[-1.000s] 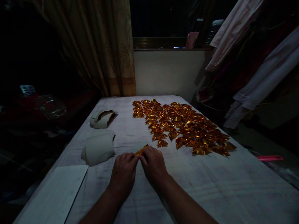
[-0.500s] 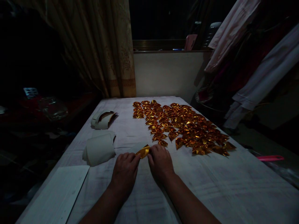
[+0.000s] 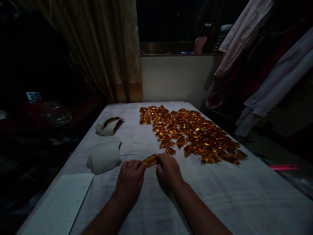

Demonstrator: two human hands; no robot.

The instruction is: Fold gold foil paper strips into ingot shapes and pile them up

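Both hands on one piece. Left hand (image 3: pixel 130 178) pinches the near-left end of a gold foil strip (image 3: pixel 150 161), thumb against fingers; right hand (image 3: pixel 170 169) pinches the far-right end. Grip is narrow at each end, middle of strip bare between the hands, slightly tilted, right end farther off. Fingertips partly hidden behind the knuckles, so how firm the pinch is can't be told.

Around the grip: shaped gold pieces (image 3: pixel 190 127) spread beyond and to the right, closest one just past the right fingers, touching or not unclear. Left of the grip, a curled paper stack (image 3: pixel 104 156) sits near the left hand, a second curled stack (image 3: pixel 110 126) farther beyond it. White board (image 3: pixel 56 202) lies nearer the body, left of the left forearm. All on a cloth-covered table (image 3: pixel 220 202).

Risks, my judgement: thin foil likely creases off-line or tears if the two hands pull unevenly. Slick surface could slip from either pinch if pressure eases. Right knuckles swinging outward could knock or flatten the closest gold piece. Left elbow drifting out could nudge the board. Dim light makes a skewed edge easy to miss.
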